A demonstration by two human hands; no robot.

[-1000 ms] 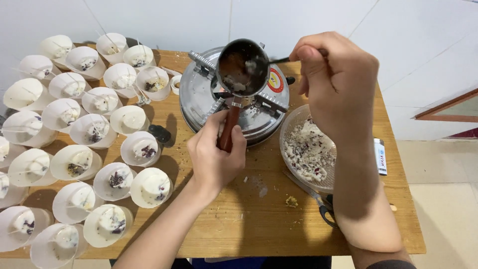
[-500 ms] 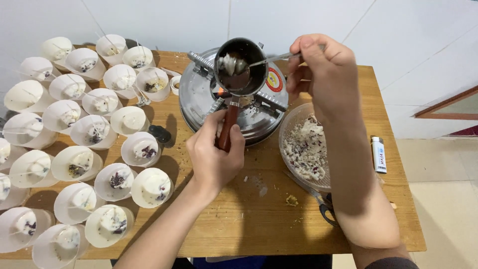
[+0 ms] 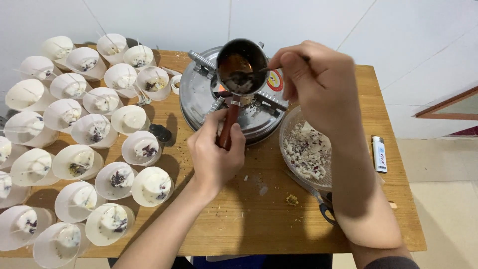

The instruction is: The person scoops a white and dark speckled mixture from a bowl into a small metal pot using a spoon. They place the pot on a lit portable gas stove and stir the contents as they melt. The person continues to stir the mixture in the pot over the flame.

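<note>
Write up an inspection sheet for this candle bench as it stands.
Surface: wooden table, scattered crumbs.
Job's things: small melting pot on the round metal stove; clear bowl of white wax bits.
Clutter: many white paper cups with wicks, left; lighter; scissors.
Hands: left hand grips the pot's wooden handle; right hand holds a stirrer in the pot.
Cables: nothing seen.
Surroundings: white wall, tiled floor.

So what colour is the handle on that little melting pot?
Reddish-brown handle, seen in the head view.
</note>
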